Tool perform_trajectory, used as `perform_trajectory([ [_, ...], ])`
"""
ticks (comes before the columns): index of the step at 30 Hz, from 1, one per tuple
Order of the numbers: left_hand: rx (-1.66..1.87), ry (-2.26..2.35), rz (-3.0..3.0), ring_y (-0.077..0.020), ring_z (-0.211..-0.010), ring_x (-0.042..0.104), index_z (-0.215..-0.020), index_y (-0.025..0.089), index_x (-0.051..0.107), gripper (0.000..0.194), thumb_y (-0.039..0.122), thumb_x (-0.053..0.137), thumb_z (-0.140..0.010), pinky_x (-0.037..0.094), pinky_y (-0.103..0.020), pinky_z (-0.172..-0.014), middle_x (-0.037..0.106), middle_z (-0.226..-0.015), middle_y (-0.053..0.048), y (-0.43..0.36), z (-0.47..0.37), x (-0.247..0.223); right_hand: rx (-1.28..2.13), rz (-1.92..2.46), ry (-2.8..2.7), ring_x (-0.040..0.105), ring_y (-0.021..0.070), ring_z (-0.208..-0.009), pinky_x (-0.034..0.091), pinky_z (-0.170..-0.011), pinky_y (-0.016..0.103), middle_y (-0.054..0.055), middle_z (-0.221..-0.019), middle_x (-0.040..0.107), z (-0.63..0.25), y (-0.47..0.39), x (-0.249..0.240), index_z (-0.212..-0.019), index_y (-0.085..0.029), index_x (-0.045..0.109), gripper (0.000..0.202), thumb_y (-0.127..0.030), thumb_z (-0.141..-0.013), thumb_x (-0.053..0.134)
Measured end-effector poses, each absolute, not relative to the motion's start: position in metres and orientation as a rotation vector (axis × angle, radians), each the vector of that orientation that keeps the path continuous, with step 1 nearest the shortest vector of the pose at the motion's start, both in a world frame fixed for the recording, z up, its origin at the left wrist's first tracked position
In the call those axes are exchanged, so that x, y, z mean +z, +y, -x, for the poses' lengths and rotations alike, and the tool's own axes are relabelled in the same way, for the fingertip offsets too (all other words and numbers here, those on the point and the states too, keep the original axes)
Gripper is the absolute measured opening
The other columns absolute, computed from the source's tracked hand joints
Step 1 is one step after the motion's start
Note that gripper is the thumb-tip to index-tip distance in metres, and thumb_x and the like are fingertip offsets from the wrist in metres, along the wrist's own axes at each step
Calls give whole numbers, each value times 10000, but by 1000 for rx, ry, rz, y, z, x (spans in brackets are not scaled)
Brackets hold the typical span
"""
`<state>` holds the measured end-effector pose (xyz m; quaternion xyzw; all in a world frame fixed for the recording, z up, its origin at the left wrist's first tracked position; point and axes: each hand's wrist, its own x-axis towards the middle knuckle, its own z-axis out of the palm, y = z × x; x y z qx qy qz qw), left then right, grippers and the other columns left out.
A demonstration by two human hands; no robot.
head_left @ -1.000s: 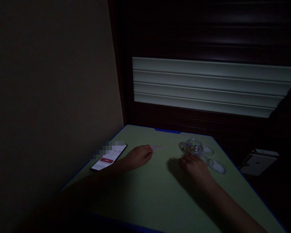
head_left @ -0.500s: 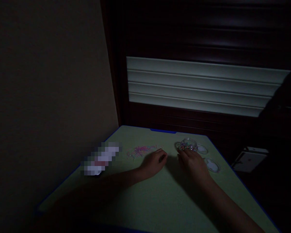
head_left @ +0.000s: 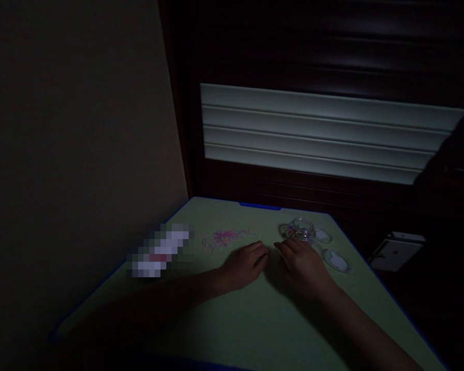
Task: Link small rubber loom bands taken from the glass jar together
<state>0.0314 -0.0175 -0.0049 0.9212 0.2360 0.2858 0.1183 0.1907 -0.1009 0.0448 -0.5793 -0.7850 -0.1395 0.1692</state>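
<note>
My left hand (head_left: 244,265) is closed, its fingertips pinched together over the middle of the table; whatever they hold is too small and dark to make out. Facing it, with a narrow gap between, my right hand (head_left: 303,263) is also pinched, its contents unclear. Just beyond my right hand stands a clear round jar (head_left: 306,226) containing small multicoloured pieces. A loose pile of thin pink and mixed-colour strands or loops (head_left: 225,237) lies beyond my left hand. Right of my right hand lies a clear round lid (head_left: 337,261) with a white centre.
Another clear round piece (head_left: 323,235) with a pale centre lies beside the jar. A blurred-out white object (head_left: 160,252) rests along the left edge of the pale green table (head_left: 232,319). A wall rises at left, a dark slatted panel behind. A white boxy object (head_left: 398,252) is beyond the right edge.
My right hand has moved left and slightly nearer, away from the jar, so its fingertips are closer to my left hand. My left hand has turned slightly and shifted little.
</note>
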Motion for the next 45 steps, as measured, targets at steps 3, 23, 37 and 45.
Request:
perform_trajectory([
  [3,832,684,-2712,-117,-761,490,-853,189,497,131,203,367,-870,404,-225,-704,504,-838,-7,-18,-31,-4,-417,1639,-2243,483,175,-868,311,-784,280,53,-865,578,-192,-99,43,-934,-172,577,195,-184,-819,420],
  [23,818,694,-2731,-116,-759,490,-823,188,510,102,198,411,-844,397,-220,-691,515,-820,-3,-17,-32,-4,-659,1673,-2339,492,161,-744,278,-703,282,12,-738,574,-194,-97,39,-741,-190,542,97,-148,-799,477],
  [37,834,668,-2717,-114,-736,496,-828,186,523,144,208,384,-858,397,-219,-672,528,-813,-11,-18,-31,-3,-852,2225,-1899,543,236,-755,307,-647,338,111,-813,612,-220,-106,55,-853,-140,581,153,-140,-770,452],
  [45,854,666,-2717,-118,-746,495,-818,184,526,132,194,397,-846,397,-224,-683,526,-802,-13,-18,-31,-3,-877,2261,-1865,561,232,-715,307,-623,335,98,-767,615,-224,-109,57,-798,-142,590,204,-84,-773,396],
])
